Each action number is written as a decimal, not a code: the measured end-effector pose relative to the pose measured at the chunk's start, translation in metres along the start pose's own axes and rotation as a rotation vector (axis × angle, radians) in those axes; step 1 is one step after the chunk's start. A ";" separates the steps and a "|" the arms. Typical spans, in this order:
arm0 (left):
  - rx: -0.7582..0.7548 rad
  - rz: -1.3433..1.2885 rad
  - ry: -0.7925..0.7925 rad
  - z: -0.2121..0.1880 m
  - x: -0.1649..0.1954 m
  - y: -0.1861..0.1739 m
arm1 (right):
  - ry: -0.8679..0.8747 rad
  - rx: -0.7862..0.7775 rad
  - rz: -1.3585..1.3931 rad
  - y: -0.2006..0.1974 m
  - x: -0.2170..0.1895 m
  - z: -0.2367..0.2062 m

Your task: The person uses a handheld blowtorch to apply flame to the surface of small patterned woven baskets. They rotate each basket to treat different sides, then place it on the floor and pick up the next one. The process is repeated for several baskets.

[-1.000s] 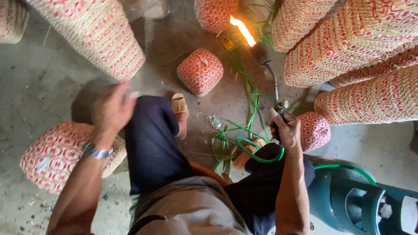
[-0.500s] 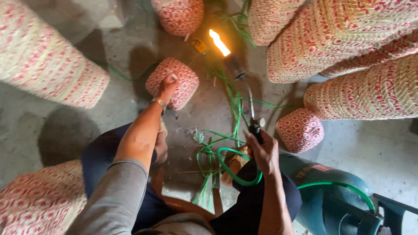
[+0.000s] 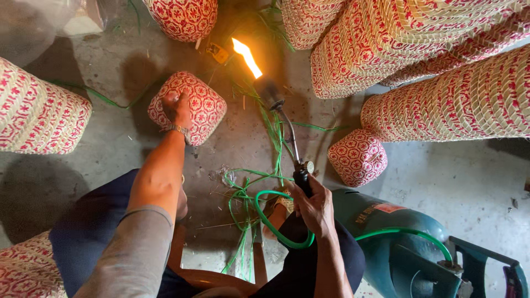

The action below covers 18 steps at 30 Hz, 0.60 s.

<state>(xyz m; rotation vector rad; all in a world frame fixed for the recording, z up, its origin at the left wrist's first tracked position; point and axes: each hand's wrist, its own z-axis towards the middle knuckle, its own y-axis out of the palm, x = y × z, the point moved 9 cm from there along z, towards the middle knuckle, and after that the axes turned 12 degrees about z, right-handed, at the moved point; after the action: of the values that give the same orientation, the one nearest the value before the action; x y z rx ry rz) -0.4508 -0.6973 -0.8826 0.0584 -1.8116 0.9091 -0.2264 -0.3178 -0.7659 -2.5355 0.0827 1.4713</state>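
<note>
The left hand [image 3: 178, 108] grips the near edge of a small red-and-cream woven basket [image 3: 190, 106], just left of the flame [image 3: 246, 57]; the right hand [image 3: 314, 208] is closed round the gas torch [image 3: 287, 132] handle; best keep fingers on the side away from the flame and turn the basket steadily; fingertips under the basket are hidden; the teal gas cylinder [image 3: 397, 243] is cut off at the frame edge.

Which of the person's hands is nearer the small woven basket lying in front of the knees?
Left. The left hand rests on the small woven basket; the right hand is off to its right, gripping the lit gas torch.
</note>
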 end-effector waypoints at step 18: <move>-0.286 -0.801 -0.229 -0.333 -0.049 -0.293 | -0.190 -0.100 0.699 0.030 0.023 -0.226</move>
<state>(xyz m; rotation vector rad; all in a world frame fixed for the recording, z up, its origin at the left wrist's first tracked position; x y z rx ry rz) -0.0401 -0.7225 -0.7106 0.6764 -1.8690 0.0749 -0.0265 -0.3930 -0.6818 -2.5496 0.9686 1.9750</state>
